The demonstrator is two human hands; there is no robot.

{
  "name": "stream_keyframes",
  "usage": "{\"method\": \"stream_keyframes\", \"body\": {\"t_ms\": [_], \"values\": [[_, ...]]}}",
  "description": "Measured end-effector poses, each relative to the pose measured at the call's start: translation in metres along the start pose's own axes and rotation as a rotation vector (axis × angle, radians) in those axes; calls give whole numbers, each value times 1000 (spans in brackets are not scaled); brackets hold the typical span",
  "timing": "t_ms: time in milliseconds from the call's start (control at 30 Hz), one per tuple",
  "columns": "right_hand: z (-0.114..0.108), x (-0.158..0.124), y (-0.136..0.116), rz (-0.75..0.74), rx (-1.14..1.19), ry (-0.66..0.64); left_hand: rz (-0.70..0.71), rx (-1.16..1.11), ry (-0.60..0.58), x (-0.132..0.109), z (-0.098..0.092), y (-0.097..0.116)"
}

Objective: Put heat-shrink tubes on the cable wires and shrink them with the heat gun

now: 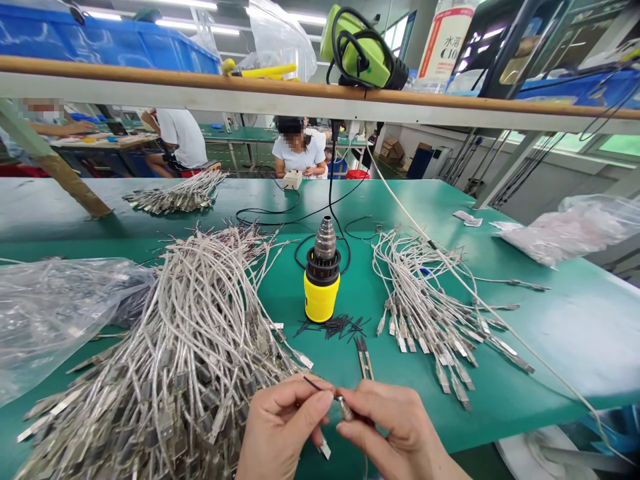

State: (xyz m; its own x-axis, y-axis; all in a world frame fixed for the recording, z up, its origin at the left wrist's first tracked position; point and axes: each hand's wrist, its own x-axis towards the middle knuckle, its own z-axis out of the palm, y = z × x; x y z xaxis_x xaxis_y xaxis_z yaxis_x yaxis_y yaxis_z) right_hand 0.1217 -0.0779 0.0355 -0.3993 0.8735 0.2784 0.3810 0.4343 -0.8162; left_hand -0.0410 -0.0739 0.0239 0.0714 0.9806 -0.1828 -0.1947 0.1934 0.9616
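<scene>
My left hand [285, 427] pinches a thin black tube [313, 383] between thumb and forefinger. A silver USB plug [325, 449] sticks out below its fingers. Close beside it, my right hand [400, 427] is closed on a small silvery cable end [345, 408]; its exact kind is partly hidden by the fingers. Just beyond the hands lie thread snips [365, 363] and a small heap of black tubes [343, 326]. Behind the heap a yellow heat gun [321, 297] stands upright, its metal nozzle pointing up.
A large heap of USB cables [200, 287] fills the left side; a smaller cable bundle [415, 293] lies right. Transparent plastic bags [65, 313] flank the green table [555, 347]. A white cord [480, 297] crosses the right side. Overhead runs a loaded shelf [200, 90]. People sit beyond.
</scene>
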Motion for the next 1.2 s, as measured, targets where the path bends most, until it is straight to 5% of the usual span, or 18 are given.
{"method": "stream_keyframes", "body": {"t_ms": [200, 1200], "values": [[-1, 3, -1, 98, 138, -19, -25, -121, -31, 0, 3, 1], [-1, 3, 15, 60, 4, -145, 37, -217, -16, 6, 4, -10]]}}
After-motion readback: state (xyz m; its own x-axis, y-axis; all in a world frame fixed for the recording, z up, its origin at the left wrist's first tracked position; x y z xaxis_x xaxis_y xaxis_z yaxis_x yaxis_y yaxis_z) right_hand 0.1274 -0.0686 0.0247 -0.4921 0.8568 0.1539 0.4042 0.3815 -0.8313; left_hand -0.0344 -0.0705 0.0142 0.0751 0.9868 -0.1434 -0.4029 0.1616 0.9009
